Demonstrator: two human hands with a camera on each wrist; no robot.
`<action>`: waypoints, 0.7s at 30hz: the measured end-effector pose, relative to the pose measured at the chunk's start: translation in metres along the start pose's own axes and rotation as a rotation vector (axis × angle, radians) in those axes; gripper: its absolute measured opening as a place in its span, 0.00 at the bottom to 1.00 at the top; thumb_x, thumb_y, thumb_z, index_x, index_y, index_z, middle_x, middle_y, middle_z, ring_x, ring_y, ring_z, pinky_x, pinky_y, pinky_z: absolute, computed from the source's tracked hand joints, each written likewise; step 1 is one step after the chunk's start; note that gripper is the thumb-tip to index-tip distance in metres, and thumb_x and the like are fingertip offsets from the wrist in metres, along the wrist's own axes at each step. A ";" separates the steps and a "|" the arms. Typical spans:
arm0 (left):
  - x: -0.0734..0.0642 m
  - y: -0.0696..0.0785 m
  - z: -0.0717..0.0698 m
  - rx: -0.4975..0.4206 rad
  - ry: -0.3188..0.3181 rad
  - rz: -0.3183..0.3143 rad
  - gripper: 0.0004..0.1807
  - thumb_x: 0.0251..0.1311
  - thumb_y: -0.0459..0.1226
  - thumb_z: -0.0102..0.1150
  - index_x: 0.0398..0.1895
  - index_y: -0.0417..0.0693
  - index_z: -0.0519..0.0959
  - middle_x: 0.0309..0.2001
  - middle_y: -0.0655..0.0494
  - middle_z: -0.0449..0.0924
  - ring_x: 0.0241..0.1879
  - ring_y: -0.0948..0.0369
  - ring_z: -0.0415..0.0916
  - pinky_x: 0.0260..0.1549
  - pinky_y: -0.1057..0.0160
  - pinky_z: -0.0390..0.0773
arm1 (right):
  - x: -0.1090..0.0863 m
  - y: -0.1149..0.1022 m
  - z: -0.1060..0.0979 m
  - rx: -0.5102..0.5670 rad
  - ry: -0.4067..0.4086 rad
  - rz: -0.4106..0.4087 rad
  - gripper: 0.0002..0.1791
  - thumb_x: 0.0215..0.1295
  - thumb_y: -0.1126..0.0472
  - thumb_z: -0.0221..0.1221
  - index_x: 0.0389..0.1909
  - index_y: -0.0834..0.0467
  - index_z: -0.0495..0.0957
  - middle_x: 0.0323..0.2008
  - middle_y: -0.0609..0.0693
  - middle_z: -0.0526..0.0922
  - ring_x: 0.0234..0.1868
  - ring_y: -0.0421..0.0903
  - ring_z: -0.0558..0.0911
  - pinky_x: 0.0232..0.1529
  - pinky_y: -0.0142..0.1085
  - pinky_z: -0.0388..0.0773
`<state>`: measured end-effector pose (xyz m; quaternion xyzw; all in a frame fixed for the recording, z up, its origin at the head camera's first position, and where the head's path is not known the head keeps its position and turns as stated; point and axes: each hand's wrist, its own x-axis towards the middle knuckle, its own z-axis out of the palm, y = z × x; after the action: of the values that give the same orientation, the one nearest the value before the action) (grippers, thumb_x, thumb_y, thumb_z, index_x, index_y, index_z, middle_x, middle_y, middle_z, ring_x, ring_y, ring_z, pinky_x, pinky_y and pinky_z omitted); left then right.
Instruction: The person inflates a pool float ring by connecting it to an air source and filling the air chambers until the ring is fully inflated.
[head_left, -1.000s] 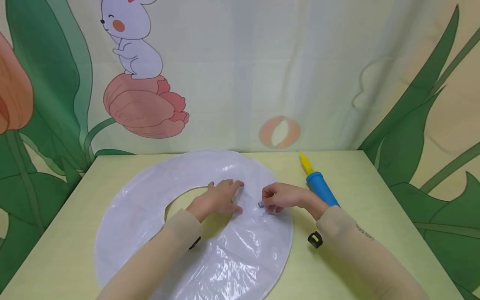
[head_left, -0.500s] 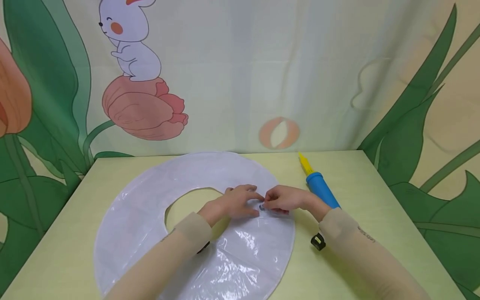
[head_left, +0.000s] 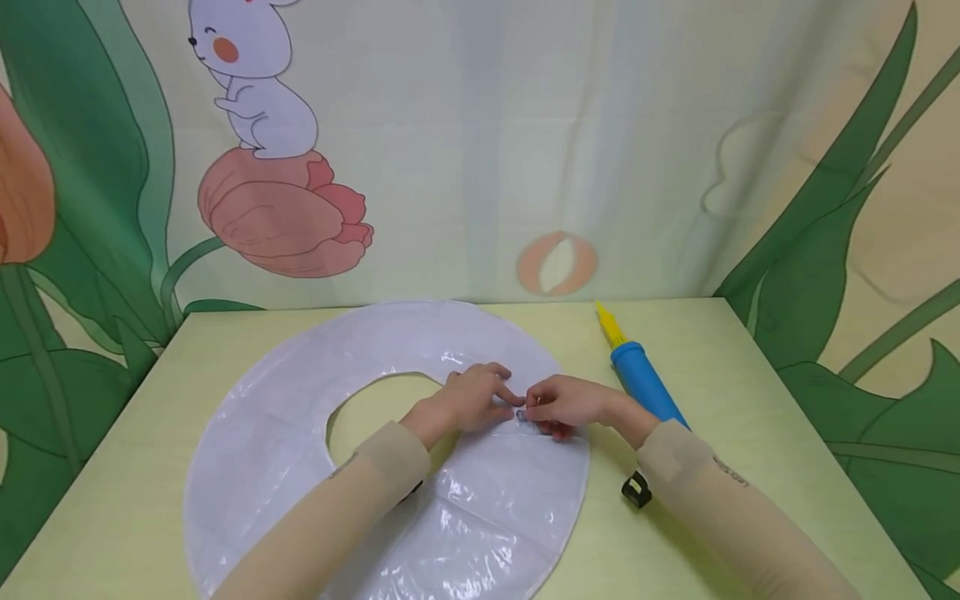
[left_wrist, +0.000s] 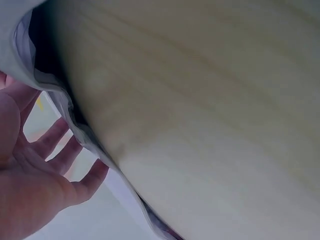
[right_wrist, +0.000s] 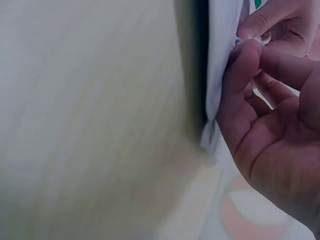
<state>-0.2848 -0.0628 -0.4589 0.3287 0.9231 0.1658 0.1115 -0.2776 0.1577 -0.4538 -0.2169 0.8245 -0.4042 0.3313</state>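
Note:
A white, shiny swim ring lies flat on the table, its round hole left of the hands. On the ring's right side is a small clear valve. My right hand pinches at the valve between thumb and index finger, the other fingers curled beneath. From the left, my left hand reaches over the ring and pinches the valve between thumb and forefinger. In the right wrist view both hands meet at the valve, mostly covered by fingertips. The left wrist view shows the left hand's other fingers loosely spread against the ring.
A blue hand pump with a yellow nozzle lies to the right of the ring, partly behind my right forearm. The pale yellow table ends at a printed curtain with a rabbit and flowers.
My left hand has moved right from near the ring's inner edge to the valve, meeting my right hand. The right hand has stayed at the valve, shifting only slightly.

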 end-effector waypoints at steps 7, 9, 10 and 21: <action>0.003 -0.001 -0.001 -0.005 0.019 -0.017 0.14 0.66 0.43 0.69 0.54 0.60 0.88 0.69 0.48 0.72 0.66 0.47 0.69 0.54 0.32 0.68 | 0.000 0.008 0.005 0.078 0.084 0.018 0.11 0.76 0.61 0.56 0.36 0.64 0.78 0.25 0.52 0.77 0.23 0.46 0.74 0.25 0.34 0.73; 0.003 0.000 -0.001 -0.009 0.029 -0.012 0.13 0.66 0.42 0.69 0.53 0.59 0.88 0.68 0.47 0.73 0.66 0.47 0.70 0.53 0.31 0.68 | 0.000 0.009 0.007 0.091 0.112 0.019 0.10 0.76 0.61 0.56 0.36 0.63 0.78 0.25 0.52 0.76 0.23 0.46 0.74 0.25 0.35 0.73; 0.003 0.000 -0.002 -0.012 0.032 -0.010 0.13 0.66 0.42 0.69 0.53 0.59 0.88 0.68 0.47 0.73 0.65 0.46 0.71 0.53 0.31 0.68 | -0.001 0.009 0.008 0.101 0.125 0.024 0.10 0.76 0.61 0.55 0.35 0.63 0.78 0.25 0.52 0.76 0.23 0.46 0.74 0.25 0.35 0.73; 0.002 0.000 -0.002 -0.047 0.030 -0.023 0.13 0.66 0.43 0.70 0.53 0.58 0.89 0.67 0.46 0.73 0.66 0.48 0.71 0.55 0.29 0.67 | 0.000 0.006 0.013 0.230 0.144 0.061 0.11 0.75 0.63 0.56 0.34 0.66 0.77 0.29 0.56 0.84 0.25 0.47 0.83 0.29 0.37 0.82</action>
<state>-0.2868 -0.0624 -0.4577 0.3128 0.9242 0.1913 0.1071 -0.2686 0.1543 -0.4644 -0.1227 0.8006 -0.5005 0.3059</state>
